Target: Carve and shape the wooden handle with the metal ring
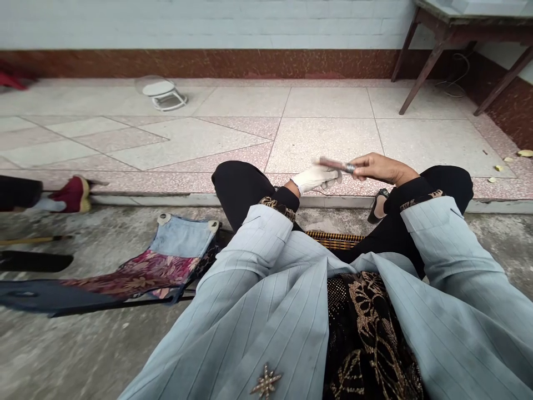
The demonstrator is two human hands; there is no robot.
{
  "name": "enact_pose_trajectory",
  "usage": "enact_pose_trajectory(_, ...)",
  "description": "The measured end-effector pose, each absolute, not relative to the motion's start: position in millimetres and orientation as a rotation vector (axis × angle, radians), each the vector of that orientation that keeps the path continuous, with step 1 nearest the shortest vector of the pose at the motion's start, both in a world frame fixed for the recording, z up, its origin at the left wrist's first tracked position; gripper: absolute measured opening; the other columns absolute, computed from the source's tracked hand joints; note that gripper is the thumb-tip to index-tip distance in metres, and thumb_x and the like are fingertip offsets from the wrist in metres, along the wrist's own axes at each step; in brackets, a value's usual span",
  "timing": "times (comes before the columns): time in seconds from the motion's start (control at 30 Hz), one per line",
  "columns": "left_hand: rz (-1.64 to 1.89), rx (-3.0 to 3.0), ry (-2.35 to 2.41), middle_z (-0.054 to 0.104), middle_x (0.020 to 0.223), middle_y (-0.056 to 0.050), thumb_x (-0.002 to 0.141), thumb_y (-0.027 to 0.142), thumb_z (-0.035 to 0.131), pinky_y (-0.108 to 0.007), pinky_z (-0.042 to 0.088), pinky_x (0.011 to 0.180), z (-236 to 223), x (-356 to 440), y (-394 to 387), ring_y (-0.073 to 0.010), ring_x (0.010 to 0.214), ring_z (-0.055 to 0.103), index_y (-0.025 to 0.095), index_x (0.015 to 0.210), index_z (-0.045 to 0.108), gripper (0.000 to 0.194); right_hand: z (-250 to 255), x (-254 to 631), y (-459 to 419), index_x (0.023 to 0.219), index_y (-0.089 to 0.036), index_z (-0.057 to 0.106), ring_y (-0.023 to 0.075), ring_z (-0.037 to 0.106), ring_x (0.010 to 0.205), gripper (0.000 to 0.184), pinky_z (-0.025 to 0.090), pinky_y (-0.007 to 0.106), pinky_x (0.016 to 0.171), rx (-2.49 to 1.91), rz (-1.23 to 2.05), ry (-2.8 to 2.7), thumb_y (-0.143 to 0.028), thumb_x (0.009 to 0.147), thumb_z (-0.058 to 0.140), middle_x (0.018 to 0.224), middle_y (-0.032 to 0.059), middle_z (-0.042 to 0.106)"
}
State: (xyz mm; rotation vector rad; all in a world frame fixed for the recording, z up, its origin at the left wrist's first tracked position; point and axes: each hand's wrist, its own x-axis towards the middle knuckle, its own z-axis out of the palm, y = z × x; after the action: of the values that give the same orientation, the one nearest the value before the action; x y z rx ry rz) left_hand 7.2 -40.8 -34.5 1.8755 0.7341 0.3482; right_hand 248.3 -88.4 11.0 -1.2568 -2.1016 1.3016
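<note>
My right hand (377, 168) pinches a brown rod (332, 163) pointing left, nearly crosswise; my gloved left hand (314, 177) half-curls, its hold unclear.

open tiled floor (328, 128) ahead of both hands, a knee on either flank
straight ahead of the gloved left hand (315, 178) and bare right hand (378, 168), free room runs to the wall (266, 28); between them a blurred stick-like object (333, 163) bars a straight crossing. left of the left hand rises the left knee (235, 180); right of the right hand, the right knee (452, 180). well ahead to the left sits a white stool (160, 89), to the right the table (478, 22) with slanting legs. just below the right hand, a dark shoe (378, 204) narrows the way down.
</note>
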Motion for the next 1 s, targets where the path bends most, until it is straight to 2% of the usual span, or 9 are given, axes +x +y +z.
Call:
enact_pose_trajectory(0.1,0.308,1.790,0.636,0.047,0.065,0.001,0.095,0.040,0.048,-0.019,0.037,0.051,-43.5,12.6,-42.3,-0.0072,0.053,0.043,0.015,0.092,0.061,0.029,8.1,240.7,-82.2,0.095,-0.015,0.067,0.0119,0.049,0.066,0.021,0.042,0.026,0.065,-1.307,1.093,-1.745,-0.035,0.094,0.058,0.077,0.0042,0.061)
enact_pose_trajectory(0.2,0.221,1.821,0.591,0.046,0.063,0.003,0.093,0.040,0.048,-0.019,0.035,0.051,-47.0,15.1,-44.0,-0.0073,0.051,0.042,0.015,0.093,0.061,0.028,-6.9,234.3,-68.1,0.103,-0.014,0.065,0.0122,0.051,0.064,0.019,0.041,0.025,0.060,-1.483,0.928,-1.637,-0.028,0.096,0.054,0.080,0.0063,0.063)
enact_pose_trajectory(0.43,0.167,2.335,0.670,0.061,0.074,-0.002,0.086,0.026,0.055,-0.024,0.038,0.071,-18.0,1.6,-48.0,-0.0135,0.073,0.054,0.014,0.081,0.069,0.018,-22.2,224.2,-60.4,0.112,-0.017,0.072,0.0264,0.062,0.090,0.028,0.040,0.033,0.070,-1.985,0.313,-2.310,-0.032,0.093,0.059,0.102,0.0143,0.070)
enact_pose_trajectory(0.5,0.149,2.297,0.770,0.060,0.068,-0.002,0.083,0.023,0.061,-0.026,0.037,0.072,-7.6,-4.6,-49.1,-0.0158,0.075,0.055,0.013,0.078,0.069,0.014,-19.9,218.7,-65.6,0.108,-0.019,0.075,0.0264,0.063,0.090,0.024,0.040,0.033,0.070,-1.933,0.409,-2.546,-0.030,0.091,0.062,0.099,0.0130,0.071)
enact_pose_trajectory(0.6,0.159,2.254,0.862,0.054,0.058,-0.002,0.084,0.021,0.063,-0.027,0.036,0.069,3.7,-15.6,-47.2,-0.0165,0.071,0.054,0.011,0.076,0.068,0.013,-12.2,214.2,-76.2,0.099,-0.022,0.078,0.0213,0.062,0.081,0.018,0.039,0.030,0.069,-1.643,0.819,-2.737,-0.024,0.083,0.069,0.088,0.0062,0.071)
enact_pose_trajectory(0.73,0.270,2.138,0.903,0.057,0.060,-0.003,0.088,0.025,0.058,-0.026,0.038,0.065,4.5,-24.6,-44.5,-0.0136,0.065,0.050,0.012,0.084,0.069,0.018,2.4,219.0,-86.8,0.114,-0.024,0.075,0.0147,0.056,0.072,0.032,0.040,0.027,0.067,-1.159,1.255,-2.411,-0.028,0.083,0.067,0.085,0.0009,0.069)
enact_pose_trajectory(0.8,0.346,2.019,0.895,0.059,0.062,-0.003,0.091,0.030,0.056,-0.025,0.039,0.062,-2.4,-22.4,-48.0,-0.0128,0.064,0.049,0.014,0.089,0.070,0.021,6.5,220.6,-87.3,0.112,-0.019,0.074,0.0128,0.053,0.067,0.032,0.040,0.027,0.064,-1.112,1.269,-2.124,-0.028,0.083,0.066,0.079,0.0012,0.066)
enact_pose_trajectory(0.93,0.336,1.921,0.828,0.059,0.062,-0.004,0.090,0.032,0.057,-0.026,0.042,0.059,-21.4,-11.3,-58.5,-0.0130,0.061,0.051,0.017,0.091,0.071,0.021,2.3,215.2,-81.6,0.086,-0.014,0.068,0.0092,0.046,0.056,0.008,0.035,0.024,0.055,-1.249,1.204,-1.658,-0.019,0.086,0.062,0.065,-0.0003,0.056)
enact_pose_trajectory(1.0,0.323,1.895,0.846,0.058,0.060,-0.004,0.087,0.031,0.060,-0.027,0.043,0.057,-28.9,-8.8,-60.3,-0.0139,0.059,0.052,0.018,0.088,0.071,0.017,-3.4,211.6,-78.1,0.078,-0.015,0.062,0.0080,0.045,0.054,0.012,0.034,0.023,0.052,-1.290,1.224,-1.516,-0.016,0.089,0.059,0.065,-0.0003,0.055)
